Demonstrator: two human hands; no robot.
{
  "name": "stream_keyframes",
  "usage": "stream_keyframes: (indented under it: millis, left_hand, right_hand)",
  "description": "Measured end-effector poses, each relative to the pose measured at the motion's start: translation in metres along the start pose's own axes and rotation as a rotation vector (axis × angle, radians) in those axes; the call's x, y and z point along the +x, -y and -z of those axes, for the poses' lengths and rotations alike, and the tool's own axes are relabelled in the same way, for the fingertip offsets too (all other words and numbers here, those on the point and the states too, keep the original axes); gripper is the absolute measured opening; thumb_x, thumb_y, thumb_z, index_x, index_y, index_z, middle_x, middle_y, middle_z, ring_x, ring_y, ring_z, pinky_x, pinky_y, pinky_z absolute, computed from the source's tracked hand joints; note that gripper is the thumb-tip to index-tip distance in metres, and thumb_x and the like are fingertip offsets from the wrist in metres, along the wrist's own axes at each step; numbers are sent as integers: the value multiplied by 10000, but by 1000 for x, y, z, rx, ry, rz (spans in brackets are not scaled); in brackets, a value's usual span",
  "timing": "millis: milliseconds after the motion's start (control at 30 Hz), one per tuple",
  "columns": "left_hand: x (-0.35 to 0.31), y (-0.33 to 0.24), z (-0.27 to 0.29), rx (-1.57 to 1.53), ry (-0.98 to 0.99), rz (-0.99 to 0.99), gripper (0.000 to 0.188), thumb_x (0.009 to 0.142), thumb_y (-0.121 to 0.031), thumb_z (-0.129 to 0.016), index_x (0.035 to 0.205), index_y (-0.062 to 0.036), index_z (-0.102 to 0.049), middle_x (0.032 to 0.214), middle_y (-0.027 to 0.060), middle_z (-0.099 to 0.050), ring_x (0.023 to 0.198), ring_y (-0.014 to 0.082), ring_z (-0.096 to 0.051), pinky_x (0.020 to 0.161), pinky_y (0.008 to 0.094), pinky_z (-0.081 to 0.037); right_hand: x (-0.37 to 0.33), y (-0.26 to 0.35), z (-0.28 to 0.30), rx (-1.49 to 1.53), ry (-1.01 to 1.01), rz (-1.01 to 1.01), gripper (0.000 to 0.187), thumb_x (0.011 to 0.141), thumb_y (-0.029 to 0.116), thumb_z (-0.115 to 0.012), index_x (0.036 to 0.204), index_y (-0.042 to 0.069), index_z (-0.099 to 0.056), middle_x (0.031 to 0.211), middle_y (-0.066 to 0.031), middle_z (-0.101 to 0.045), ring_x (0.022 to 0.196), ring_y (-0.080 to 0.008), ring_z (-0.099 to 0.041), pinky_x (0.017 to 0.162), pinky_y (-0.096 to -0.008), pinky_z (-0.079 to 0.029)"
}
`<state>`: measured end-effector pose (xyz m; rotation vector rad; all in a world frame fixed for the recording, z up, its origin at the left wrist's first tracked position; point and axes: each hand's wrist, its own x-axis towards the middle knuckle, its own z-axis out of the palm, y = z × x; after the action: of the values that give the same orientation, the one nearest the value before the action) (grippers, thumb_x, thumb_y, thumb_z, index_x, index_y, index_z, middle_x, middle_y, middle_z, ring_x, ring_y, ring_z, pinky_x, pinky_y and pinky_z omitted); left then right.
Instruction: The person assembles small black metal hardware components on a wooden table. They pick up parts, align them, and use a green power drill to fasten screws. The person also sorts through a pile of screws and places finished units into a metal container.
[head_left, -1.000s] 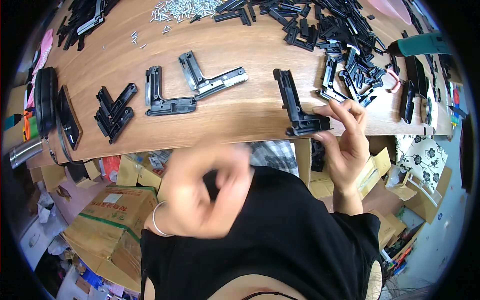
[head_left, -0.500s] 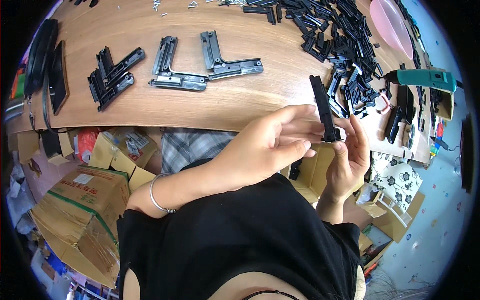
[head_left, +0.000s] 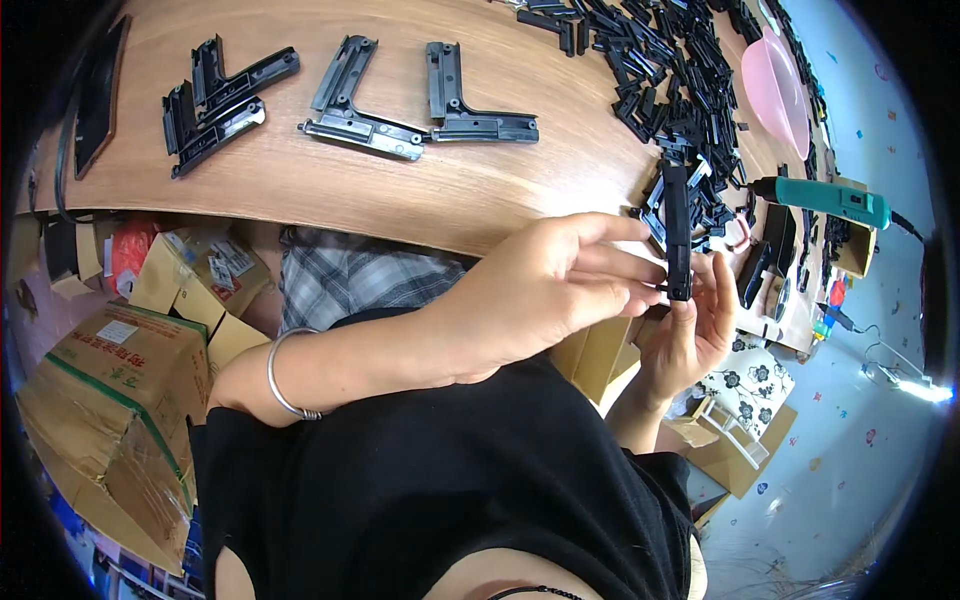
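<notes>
A black plastic corner bracket [head_left: 677, 225] is held up nearly edge-on over the table's front edge. My right hand [head_left: 697, 335] pinches its lower end between thumb and fingers. From the left, my left hand [head_left: 575, 280] reaches in with bent fingers, and its fingertips meet the bracket's lower side; their exact contact is partly hidden. Left of my hands, an L-shaped bracket [head_left: 465, 122] lies on the table, touching a second L-shaped bracket [head_left: 350, 125]. Farther left, two more brackets [head_left: 215, 105] lie close together.
A heap of black plastic parts [head_left: 650, 65] covers the far right of the wooden table [head_left: 380, 195]. Beside it are a pink bowl [head_left: 778, 90] and a teal electric screwdriver [head_left: 830, 200]. A dark flat device [head_left: 102, 100] lies at left; a cardboard box [head_left: 120, 385] stands below.
The bracket has turned from leaning left to nearly upright and sits slightly farther right. My view has shifted, so the table things appear higher. Both hands stay at the bracket.
</notes>
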<state>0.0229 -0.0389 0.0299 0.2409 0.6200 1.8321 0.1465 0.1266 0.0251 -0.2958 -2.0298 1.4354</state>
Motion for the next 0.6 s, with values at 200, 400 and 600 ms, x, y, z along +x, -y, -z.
stream_keyframes:
  millis: [200, 400, 600]
  left_hand:
    - [-4, -9, -2, -79, -37, 19, 451, 911, -35, -516, 1325, 56, -362, 1218, 200, -536, 1118, 244, -559, 960, 298, -448]
    - [-4, -10, -17, -225, -53, -22, 507, 857, -48, -600, 1285, 70, -354, 1088, 147, -563, 1015, 181, -578, 883, 276, -469]
    - [-3, -15, -25, -294, 22, -14, 508, 846, -57, -612, 1274, 51, -361, 1088, 136, -546, 1023, 178, -566, 882, 271, -462]
  right_hand:
    - [1, -1, -2, 99, 7, -8, 492, 819, -18, -619, 1279, -67, -455, 1195, -203, -553, 1070, -234, -554, 937, -333, -421]
    - [0, -1, 4, 433, 33, -104, 398, 850, -22, -598, 1230, -73, -492, 1186, -189, -571, 1060, -216, -570, 929, -315, -438]
    - [11, 8, -2, 425, -22, -56, 298, 881, 16, -571, 1170, -48, -539, 1132, -219, -595, 1039, -272, -597, 915, -373, -478]
